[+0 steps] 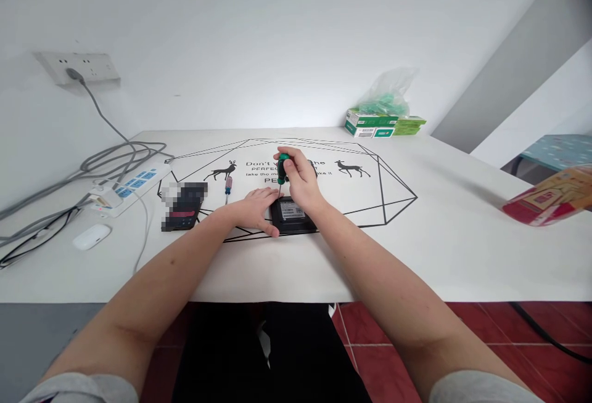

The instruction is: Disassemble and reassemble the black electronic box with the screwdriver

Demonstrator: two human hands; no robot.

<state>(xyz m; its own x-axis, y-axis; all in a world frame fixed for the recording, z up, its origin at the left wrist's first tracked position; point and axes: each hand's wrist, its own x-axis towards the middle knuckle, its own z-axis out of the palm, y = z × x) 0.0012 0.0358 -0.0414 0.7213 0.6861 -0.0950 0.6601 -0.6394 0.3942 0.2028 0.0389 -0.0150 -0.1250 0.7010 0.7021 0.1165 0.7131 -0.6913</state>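
Note:
A flat black device [292,225] with a white label lies on the white table in front of me. My right hand [300,178] is wrapped round a green and black screwdriver [282,170], held upright with its shaft down at the device's upper left corner. My left hand [256,209] lies at the device's left edge, fingers spread, the thumb by its lower left corner. Left of that hand, a second screwdriver [228,187] with a pink and blue handle rests on the table. My right hand partly covers the device's right side.
At the left are a dark phone [184,209], a white power strip [139,187], a white earbud case [91,237] and coiled grey cables. Green and white boxes [371,122] stand at the back right. A red and tan package [548,196] is at the far right.

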